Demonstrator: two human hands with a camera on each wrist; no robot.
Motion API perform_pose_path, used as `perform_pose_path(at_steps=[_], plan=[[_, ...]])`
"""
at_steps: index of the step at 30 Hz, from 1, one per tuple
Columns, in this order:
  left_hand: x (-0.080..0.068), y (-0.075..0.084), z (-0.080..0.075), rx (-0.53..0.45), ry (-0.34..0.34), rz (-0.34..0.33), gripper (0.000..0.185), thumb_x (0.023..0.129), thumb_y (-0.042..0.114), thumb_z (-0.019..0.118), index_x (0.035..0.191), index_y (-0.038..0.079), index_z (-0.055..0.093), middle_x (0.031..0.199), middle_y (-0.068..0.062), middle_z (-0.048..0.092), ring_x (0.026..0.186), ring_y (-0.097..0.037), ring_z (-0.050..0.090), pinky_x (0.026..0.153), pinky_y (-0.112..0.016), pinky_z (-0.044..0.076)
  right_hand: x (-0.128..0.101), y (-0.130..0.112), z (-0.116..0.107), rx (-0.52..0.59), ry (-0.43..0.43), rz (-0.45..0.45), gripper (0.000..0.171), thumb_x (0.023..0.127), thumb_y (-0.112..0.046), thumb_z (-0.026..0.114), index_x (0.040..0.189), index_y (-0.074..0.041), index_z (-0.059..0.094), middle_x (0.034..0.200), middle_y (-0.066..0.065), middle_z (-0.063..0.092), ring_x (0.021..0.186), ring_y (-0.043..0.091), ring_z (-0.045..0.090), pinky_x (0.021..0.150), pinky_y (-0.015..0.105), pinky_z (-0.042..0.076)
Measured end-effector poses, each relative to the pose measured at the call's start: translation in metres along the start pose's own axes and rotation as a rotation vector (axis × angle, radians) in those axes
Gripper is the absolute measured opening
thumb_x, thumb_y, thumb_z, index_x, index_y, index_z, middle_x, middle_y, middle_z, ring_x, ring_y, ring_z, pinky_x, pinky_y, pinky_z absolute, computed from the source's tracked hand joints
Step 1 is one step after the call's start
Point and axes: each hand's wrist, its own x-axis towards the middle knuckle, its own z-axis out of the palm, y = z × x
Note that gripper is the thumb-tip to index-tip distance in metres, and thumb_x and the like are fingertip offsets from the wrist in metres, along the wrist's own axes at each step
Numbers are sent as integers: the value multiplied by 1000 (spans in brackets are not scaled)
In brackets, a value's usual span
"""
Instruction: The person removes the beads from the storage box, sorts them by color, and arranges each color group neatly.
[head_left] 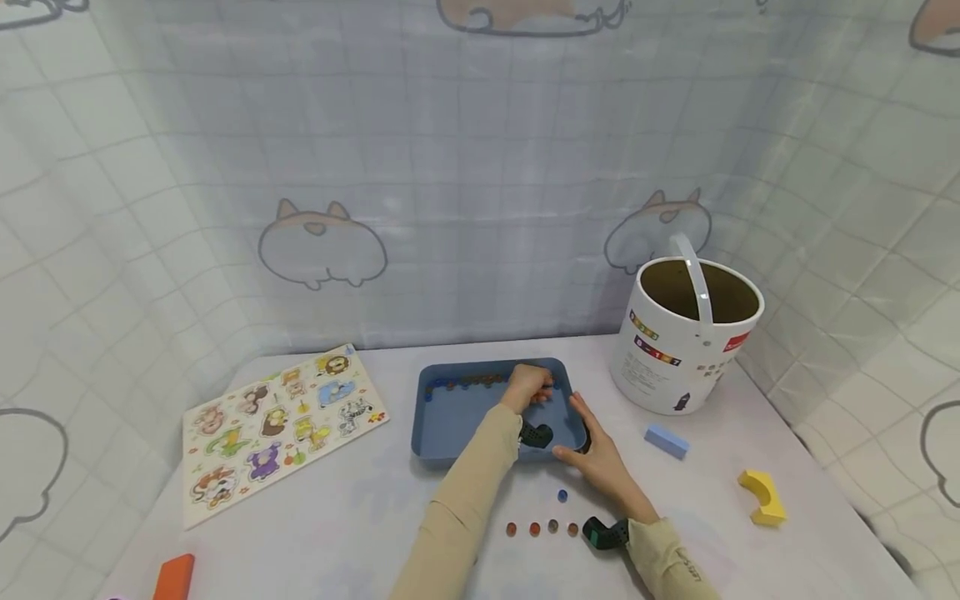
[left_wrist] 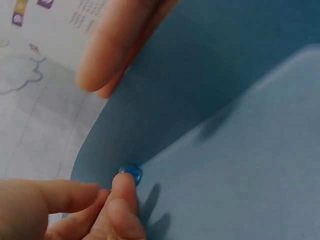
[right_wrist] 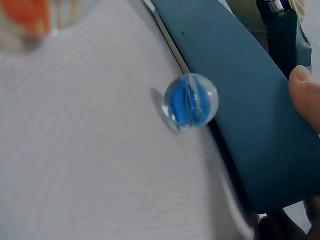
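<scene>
A shallow blue-grey tray (head_left: 465, 425) holds a row of small glass marbles (head_left: 468, 381) along its back wall. My left hand (head_left: 527, 385) reaches into its back right corner. There, in the left wrist view, the fingertips pinch a blue marble (left_wrist: 132, 172) against the corner. My right hand (head_left: 600, 462) is at the tray's front right corner, thumb at the front rim and straight fingers spread along the right side. A clear marble with a blue swirl (right_wrist: 191, 101) lies in front of the tray. Nearer me is a row of several marbles, some orange (head_left: 535, 528).
A white bucket (head_left: 667, 375) with a raised handle stands at the back right. Before it lie a blue block (head_left: 667, 442) and a yellow arch block (head_left: 767, 500). On the left are an animal puzzle board (head_left: 247, 417) and a red-orange block (head_left: 174, 577). Patterned cloth surrounds the table.
</scene>
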Motion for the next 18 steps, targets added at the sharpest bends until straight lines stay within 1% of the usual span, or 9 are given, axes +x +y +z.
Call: perform_pose_path(at_steps=[3, 5, 7, 10, 12, 15, 16, 18], plan=[[2, 1, 5, 88, -44, 22, 22, 88, 2, 65, 109, -1, 71, 76, -13, 73, 44, -6, 54, 45, -17, 46, 2, 0, -1, -19, 7, -11, 90, 83, -27, 77, 155, -13, 25, 163, 9, 16, 148, 38, 17, 114, 63, 18], [2, 1, 8, 131, -73, 43, 27, 85, -2, 68, 112, 0, 71, 73, -13, 72, 44, -7, 55, 46, -19, 49, 2, 1, -2, -25, 10, -16, 89, 83, -27, 77, 155, -14, 25, 163, 9, 16, 148, 38, 17, 114, 63, 19], [2, 1, 10, 166, -79, 59, 29, 83, -6, 68, 111, 0, 71, 73, -13, 72, 45, -8, 56, 47, -21, 51, 3, 1, -3, -17, 14, -22, 90, 82, -27, 77, 154, -14, 26, 163, 9, 16, 148, 38, 17, 114, 63, 19], [0, 1, 10, 206, -67, 73, 26, 81, -6, 70, 106, -2, 72, 72, -15, 72, 45, -10, 58, 49, -23, 53, 2, 2, -2, -10, 15, -20, 90, 82, -26, 78, 154, -14, 26, 163, 9, 16, 148, 39, 16, 113, 64, 18], [-1, 0, 9, 250, -51, 76, 19, 82, -3, 71, 100, -2, 74, 69, -14, 72, 44, -11, 58, 49, -24, 53, 2, 3, 0, -6, 7, -17, 90, 82, -26, 77, 154, -14, 26, 163, 10, 16, 148, 39, 16, 113, 64, 18], [-2, -2, 8, 315, -30, 84, 5, 83, 1, 71, 85, 0, 75, 58, -11, 68, 41, -12, 58, 46, -24, 51, 1, 4, 2, 3, 0, -11, 89, 82, -26, 77, 154, -14, 26, 163, 10, 16, 149, 39, 14, 114, 64, 17], [-2, -3, 7, 328, -26, 86, 5, 83, 2, 71, 79, 1, 74, 54, -9, 66, 41, -12, 57, 45, -24, 50, 1, 4, 3, 5, 0, -9, 89, 82, -26, 77, 154, -15, 26, 163, 9, 16, 149, 38, 14, 114, 64, 16], [-2, -3, 6, 353, -25, 100, 13, 82, 3, 70, 69, 3, 71, 48, -5, 61, 39, -11, 56, 43, -23, 48, 0, 4, 3, 12, 3, -7, 88, 82, -27, 77, 154, -15, 27, 163, 8, 16, 149, 38, 14, 114, 64, 15]])
